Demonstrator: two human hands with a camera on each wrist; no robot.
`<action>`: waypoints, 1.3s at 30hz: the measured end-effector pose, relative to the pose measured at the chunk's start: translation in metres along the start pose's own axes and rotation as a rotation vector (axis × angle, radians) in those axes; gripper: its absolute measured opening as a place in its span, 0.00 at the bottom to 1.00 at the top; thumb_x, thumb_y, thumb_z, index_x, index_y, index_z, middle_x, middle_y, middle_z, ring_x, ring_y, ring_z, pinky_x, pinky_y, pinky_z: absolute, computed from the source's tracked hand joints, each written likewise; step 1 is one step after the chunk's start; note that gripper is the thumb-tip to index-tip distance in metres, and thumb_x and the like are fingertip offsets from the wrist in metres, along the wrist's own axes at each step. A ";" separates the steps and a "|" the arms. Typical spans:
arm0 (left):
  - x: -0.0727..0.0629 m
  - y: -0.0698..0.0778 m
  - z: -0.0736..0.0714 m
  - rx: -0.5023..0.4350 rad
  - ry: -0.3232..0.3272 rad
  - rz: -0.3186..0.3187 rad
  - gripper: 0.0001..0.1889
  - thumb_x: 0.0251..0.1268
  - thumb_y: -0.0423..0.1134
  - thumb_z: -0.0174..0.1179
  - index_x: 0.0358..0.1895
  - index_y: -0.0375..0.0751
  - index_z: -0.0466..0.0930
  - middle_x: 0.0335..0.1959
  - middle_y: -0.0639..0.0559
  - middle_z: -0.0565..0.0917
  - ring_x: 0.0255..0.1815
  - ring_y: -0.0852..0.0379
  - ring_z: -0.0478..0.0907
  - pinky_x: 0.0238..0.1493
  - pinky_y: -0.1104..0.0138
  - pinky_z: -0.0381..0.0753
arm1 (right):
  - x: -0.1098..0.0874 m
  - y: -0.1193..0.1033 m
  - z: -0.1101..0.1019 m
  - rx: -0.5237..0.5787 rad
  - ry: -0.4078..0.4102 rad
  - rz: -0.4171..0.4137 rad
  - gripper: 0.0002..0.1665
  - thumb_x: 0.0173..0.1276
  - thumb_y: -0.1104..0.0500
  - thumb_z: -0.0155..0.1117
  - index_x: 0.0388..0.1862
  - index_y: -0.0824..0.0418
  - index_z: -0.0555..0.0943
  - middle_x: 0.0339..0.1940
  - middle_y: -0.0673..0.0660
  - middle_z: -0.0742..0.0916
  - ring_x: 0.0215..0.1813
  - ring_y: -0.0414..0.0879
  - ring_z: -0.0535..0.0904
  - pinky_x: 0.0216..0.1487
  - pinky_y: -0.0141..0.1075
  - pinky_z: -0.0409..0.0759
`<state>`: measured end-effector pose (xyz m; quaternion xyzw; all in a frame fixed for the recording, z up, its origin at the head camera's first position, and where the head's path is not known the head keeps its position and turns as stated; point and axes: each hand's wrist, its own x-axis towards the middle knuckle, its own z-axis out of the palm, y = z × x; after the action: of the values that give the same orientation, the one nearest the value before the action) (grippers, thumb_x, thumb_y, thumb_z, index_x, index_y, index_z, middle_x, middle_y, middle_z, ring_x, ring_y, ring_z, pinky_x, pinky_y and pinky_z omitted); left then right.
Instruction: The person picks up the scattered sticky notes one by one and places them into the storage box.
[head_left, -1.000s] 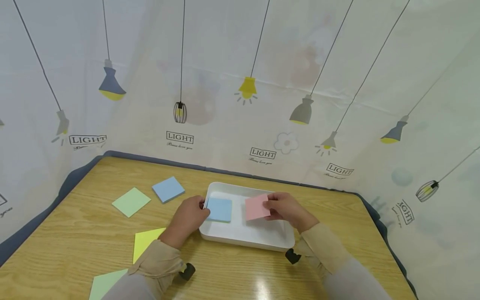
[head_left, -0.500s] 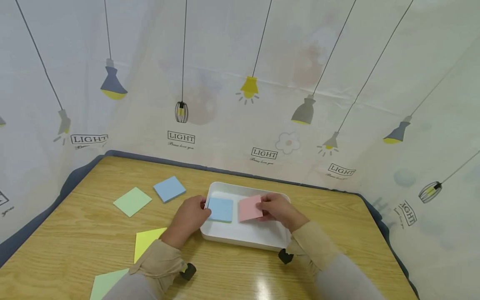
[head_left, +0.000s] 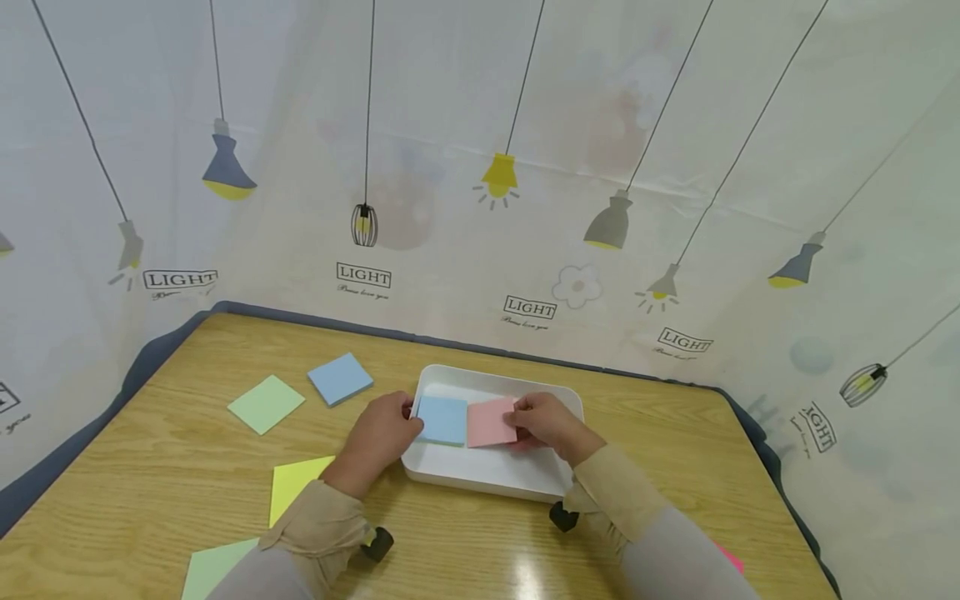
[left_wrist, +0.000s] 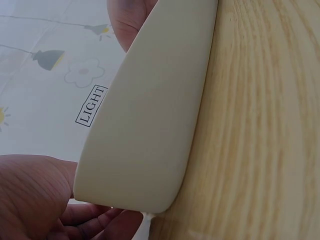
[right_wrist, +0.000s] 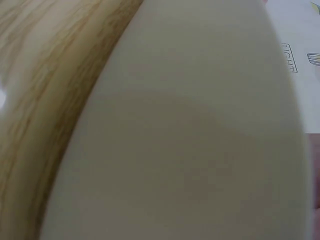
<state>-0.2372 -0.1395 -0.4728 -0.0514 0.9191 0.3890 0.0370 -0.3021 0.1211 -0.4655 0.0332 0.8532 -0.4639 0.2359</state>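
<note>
A person's left hand (head_left: pixel 381 433) grips the left end of a white tray (head_left: pixel 487 484) on a wooden counter (head_left: pixel 442 546); the right hand (head_left: pixel 553 423) pinches a pink paper square (head_left: pixel 489 422) inside it, just beside a blue square (head_left: pixel 442 420). Pushing too far left could make the pink square overlap or shove the blue one; a loose pinch might let it land crooked.
</note>
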 end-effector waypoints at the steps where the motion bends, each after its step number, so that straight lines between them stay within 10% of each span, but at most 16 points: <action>1: 0.000 0.000 0.000 0.000 -0.001 0.000 0.17 0.67 0.40 0.59 0.56 0.36 0.81 0.46 0.46 0.84 0.41 0.51 0.76 0.46 0.56 0.77 | 0.000 0.000 0.000 -0.011 0.002 0.002 0.11 0.71 0.58 0.66 0.44 0.65 0.81 0.36 0.59 0.86 0.34 0.46 0.83 0.35 0.36 0.86; 39: -0.001 0.001 0.000 0.002 0.003 0.000 0.18 0.66 0.39 0.59 0.57 0.35 0.81 0.45 0.46 0.84 0.41 0.51 0.76 0.45 0.57 0.77 | -0.012 0.002 0.000 -0.269 0.014 -0.028 0.16 0.72 0.52 0.65 0.28 0.62 0.81 0.20 0.54 0.82 0.21 0.43 0.77 0.25 0.33 0.80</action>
<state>-0.2366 -0.1388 -0.4719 -0.0520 0.9196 0.3878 0.0354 -0.2904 0.1240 -0.4621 -0.0077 0.9097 -0.3484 0.2258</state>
